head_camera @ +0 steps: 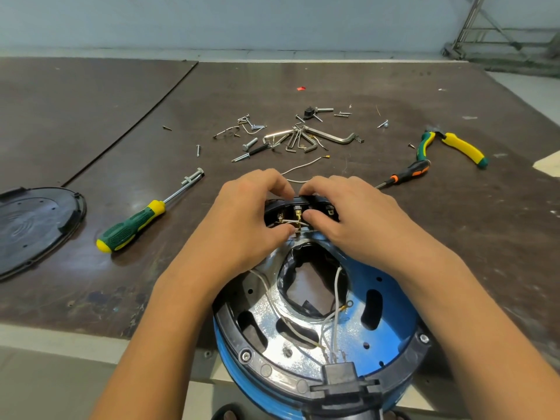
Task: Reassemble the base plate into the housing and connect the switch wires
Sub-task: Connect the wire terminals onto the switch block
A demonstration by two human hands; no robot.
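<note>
A round blue housing (pixel 391 325) with a shiny metal plate (pixel 263 304) inside lies upside down at the table's near edge. Several white wires (pixel 328 321) run across its central opening. At its far rim sits a black switch block (pixel 298 207) with brass terminals. My left hand (pixel 245 219) pinches a white wire at the terminals between thumb and fingers. From the right, my right hand (pixel 348 216) grips the switch block, fingers curled over its top and thumb on its front.
A black base cover (pixel 33 225) lies at the far left. A green-yellow screwdriver (pixel 133 225) is left of my hands, an orange-black screwdriver (pixel 406 174) and pliers (pixel 454 147) to the right. Loose screws and hex keys (pixel 300 137) lie beyond, with a loose white wire (pixel 303 168).
</note>
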